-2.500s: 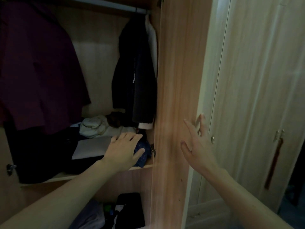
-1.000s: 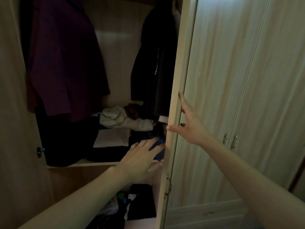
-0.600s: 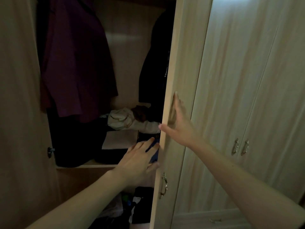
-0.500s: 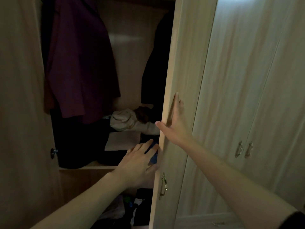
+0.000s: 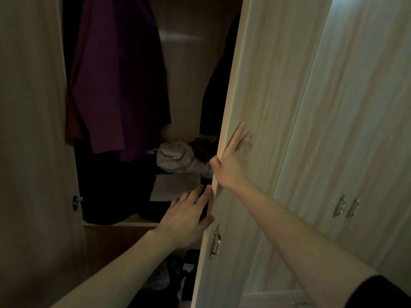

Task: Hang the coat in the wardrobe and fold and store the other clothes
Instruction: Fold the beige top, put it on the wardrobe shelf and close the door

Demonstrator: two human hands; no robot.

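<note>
1. The right hand (image 5: 231,163) lies flat on the wardrobe door (image 5: 255,85), fingers straight, thumb at its edge.
2. The left hand (image 5: 186,216), fingers straight and holding nothing, is stretched in beside that edge.
3. A purple coat (image 5: 117,85) hangs inside, above folded clothes (image 5: 175,187) on the shelf (image 5: 142,221)

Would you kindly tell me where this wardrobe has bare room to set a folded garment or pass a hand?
A hand passes between the purple coat and the dark coat, before the bare back panel. The shelf is crowded: dark pile, white bundle; only the flat grey folded piece offers a top. The clothes below are packed.
</note>
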